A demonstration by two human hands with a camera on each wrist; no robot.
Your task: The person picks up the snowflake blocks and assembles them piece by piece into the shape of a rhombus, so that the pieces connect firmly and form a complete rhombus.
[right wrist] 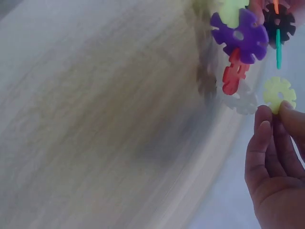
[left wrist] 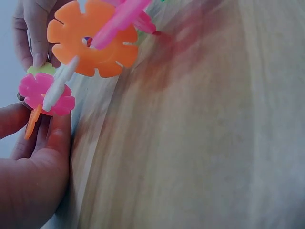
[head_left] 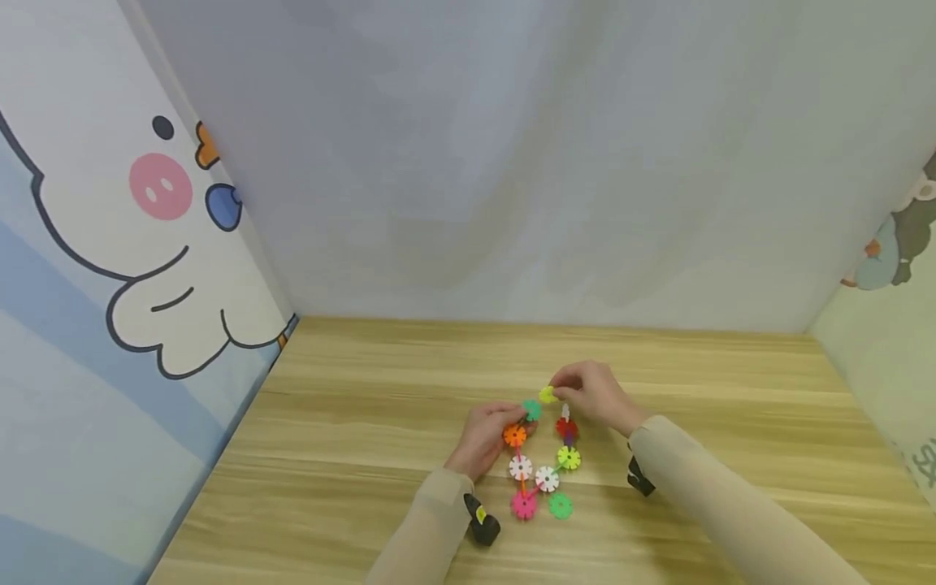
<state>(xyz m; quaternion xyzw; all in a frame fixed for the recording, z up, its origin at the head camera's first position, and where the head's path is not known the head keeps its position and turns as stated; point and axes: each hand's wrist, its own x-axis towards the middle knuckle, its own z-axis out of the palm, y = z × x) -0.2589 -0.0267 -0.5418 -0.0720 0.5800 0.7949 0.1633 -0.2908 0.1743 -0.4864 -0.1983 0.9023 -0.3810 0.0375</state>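
A chain of slotted, flower-shaped plastic interlocking discs [head_left: 521, 468] in several colours curves in a U above the wooden table. My left hand [head_left: 483, 439] grips its left end, beside an orange disc [head_left: 515, 435] and a teal disc [head_left: 531, 409]. Between thumb and fingers, my right hand [head_left: 595, 396] pinches a single yellow disc [right wrist: 279, 93]. A small gap separates this disc from the teal disc's edge in the right wrist view. The chain's other end, with purple [right wrist: 239, 36], red [right wrist: 235, 71] and whitish [right wrist: 242, 99] discs, stands close to my right fingers.
A green disc [head_left: 561, 506] lies at the chain's near end; whether it is joined cannot be told. The wood-grain table [head_left: 351, 455] meets a pale curtain-like backdrop [head_left: 468, 203] behind. A cartoon-printed panel [head_left: 88, 268] stands at the left, another printed panel [head_left: 885, 349] at the right.
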